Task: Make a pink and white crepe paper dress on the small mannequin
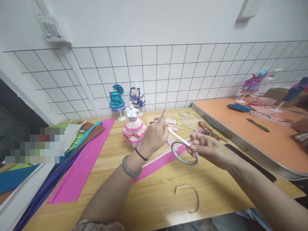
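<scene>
Between my two hands a short white strip of tape [179,136] is stretched. My right hand [204,146] pinches a thin roll of double-sided tape [173,153], which hangs as a ring below the fingers. The strip's far end is pinched in my left hand [157,130], its index finger pointing up. Under both hands lies a pink and cream paper strip [154,165] on the wooden table [154,195]. Just behind my left wrist stands a small white mannequin [132,112] in a tiered cream and pink paper dress [132,130].
Two more dressed mannequins, one teal [117,102] and one blue [137,96], stand by the wall. Folded coloured paper [84,160] fills the left side. Red-handled scissors [204,125], a black phone-like slab [250,162] and a curled strip [197,195] lie about. An orange table [216,110] adjoins right.
</scene>
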`<state>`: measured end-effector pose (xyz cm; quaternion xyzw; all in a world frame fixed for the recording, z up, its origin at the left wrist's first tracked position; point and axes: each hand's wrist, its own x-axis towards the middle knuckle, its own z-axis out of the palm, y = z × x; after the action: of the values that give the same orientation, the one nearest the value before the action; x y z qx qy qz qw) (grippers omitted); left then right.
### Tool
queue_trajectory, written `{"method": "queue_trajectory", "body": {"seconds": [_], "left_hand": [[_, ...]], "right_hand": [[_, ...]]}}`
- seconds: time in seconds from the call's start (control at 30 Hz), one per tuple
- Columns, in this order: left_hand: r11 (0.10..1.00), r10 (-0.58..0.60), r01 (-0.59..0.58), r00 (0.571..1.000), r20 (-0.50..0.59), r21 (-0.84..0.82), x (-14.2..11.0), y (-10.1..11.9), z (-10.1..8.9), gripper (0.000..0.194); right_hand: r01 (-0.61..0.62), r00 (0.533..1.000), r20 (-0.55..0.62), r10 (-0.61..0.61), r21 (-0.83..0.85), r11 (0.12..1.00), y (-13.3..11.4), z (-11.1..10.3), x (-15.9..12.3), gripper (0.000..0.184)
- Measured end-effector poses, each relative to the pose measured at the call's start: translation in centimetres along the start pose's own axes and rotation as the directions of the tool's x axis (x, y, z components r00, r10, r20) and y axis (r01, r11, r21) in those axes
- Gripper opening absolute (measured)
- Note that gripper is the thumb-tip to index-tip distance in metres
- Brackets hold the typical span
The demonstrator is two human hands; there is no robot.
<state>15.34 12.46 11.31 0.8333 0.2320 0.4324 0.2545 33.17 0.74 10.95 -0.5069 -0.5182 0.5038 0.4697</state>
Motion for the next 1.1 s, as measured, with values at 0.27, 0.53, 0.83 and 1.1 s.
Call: {"method": "queue_trajectory", "body": {"seconds": [0.27,0.53,0.83,1.1], "left_hand": [[0.987,0.004,-0.055,0.945,-0.326,-0.148,-1.6,4.5,-4.9,0.055],[0.903,0.149,-0.427,0.415,-0.897,-0.048,-0.7,5.8,-9.5,0.038],[0.92,0.124,-0.392,0.367,-0.922,-0.032,-1.0,5.9,-10.6,0.037],[0.907,0.129,-0.417,0.402,-0.907,-0.056,-1.1,5.8,-10.7,0.03]], "right_hand": [[0.101,0.977,-0.185,-0.103,-0.024,0.995,1.1,-2.8,5.1,0.037],[0.145,0.958,-0.166,-0.234,-0.424,0.894,2.5,2.0,16.7,0.024],[0.238,0.941,-0.048,-0.336,-0.612,0.754,6.3,5.8,23.4,0.013],[0.258,0.874,-0.223,-0.432,-0.541,0.8,3.7,4.0,22.6,0.014]]}}
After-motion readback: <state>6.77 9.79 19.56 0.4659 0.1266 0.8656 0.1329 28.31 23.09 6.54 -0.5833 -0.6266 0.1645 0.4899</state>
